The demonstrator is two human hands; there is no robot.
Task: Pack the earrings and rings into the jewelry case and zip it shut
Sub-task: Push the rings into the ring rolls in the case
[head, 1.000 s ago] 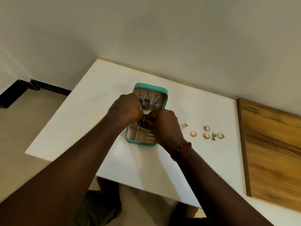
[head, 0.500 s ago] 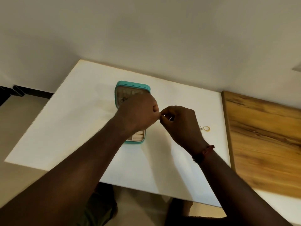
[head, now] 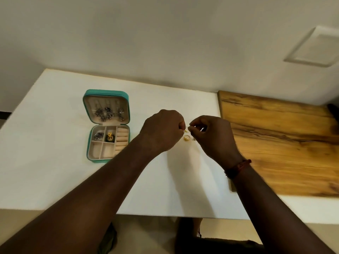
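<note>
teal square jewelry case point(head: 106, 92) is lying open on the white table point(head: 45, 143), to the left of both hands, with its zip undone. silver drop earrings point(head: 108, 112) are hanging in a row inside its lid. a silver piece point(head: 98, 136) and a gold-and-dark piece point(head: 110, 137) are sitting in two compartments of the base, and the beige ring rolls point(head: 122, 139) along its right side are showing no rings.

left hand point(head: 162, 131) and right hand point(head: 214, 136) are hovering close together, well apart from the case, with their fingertips nearly meeting just above a small gold ring point(head: 187, 138) that is lying on the table. the left hand's fingers are curling into a loose fist and the right hand's thumb and forefinger are closing together. a speck of gold point(head: 186, 131) is showing between them, but i cannot tell whether either hand is actually gripping it.

a red thread bracelet point(head: 238, 165) is circling the right wrist, and a wooden board point(head: 275, 143) is lying at the table's right end.

as i am judging it, the earrings are mostly packed and the ring-picking step is in hand. the next move is calling for a fine pinch on one ring, a carry leftward to the case and a push into a slot between the rolls. only after the last ring is the lid folding down and the zip running round.
</note>
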